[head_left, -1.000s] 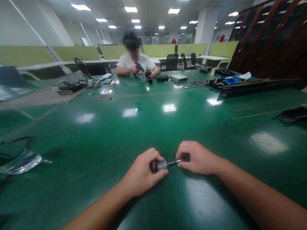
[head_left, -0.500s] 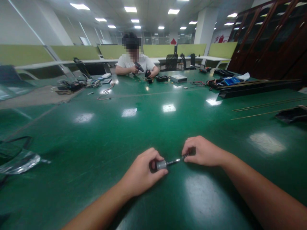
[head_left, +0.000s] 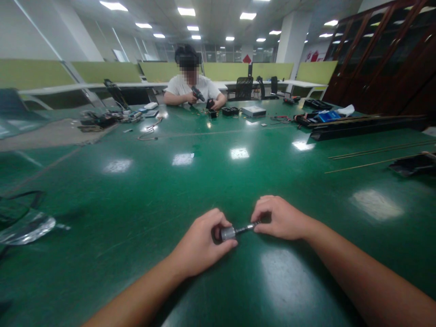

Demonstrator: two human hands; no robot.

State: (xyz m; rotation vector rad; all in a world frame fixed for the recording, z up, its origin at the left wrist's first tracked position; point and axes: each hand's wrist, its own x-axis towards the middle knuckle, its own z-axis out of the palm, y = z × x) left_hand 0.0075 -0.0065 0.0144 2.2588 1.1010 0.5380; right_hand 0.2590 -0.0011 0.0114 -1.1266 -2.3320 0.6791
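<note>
My left hand (head_left: 207, 240) is closed round a grey metal cylinder (head_left: 228, 233), its rear end hidden in the palm. From the cylinder a thin dark shaft with a shiny silver tip (head_left: 250, 226) points to the right. My right hand (head_left: 277, 218) pinches a small, thin, dark piece (head_left: 258, 223) between thumb and forefinger, right at that tip. Its kind is too small to make out. Both hands are low over the green tabletop (head_left: 211, 186), and the piece and the shaft lie in one line.
Across the table a person (head_left: 190, 86) holds a power drill (head_left: 198, 93). Thin brass-coloured rods (head_left: 374, 164) and a long black channel (head_left: 368, 125) lie at right. Clear plastic wrapping (head_left: 30, 227) is at left. Electronic parts (head_left: 98, 120) are piled at the far left.
My right hand has moved a little left, bringing the small dark piece up against the silver tip. My left hand has stayed almost still with the cylinder.
</note>
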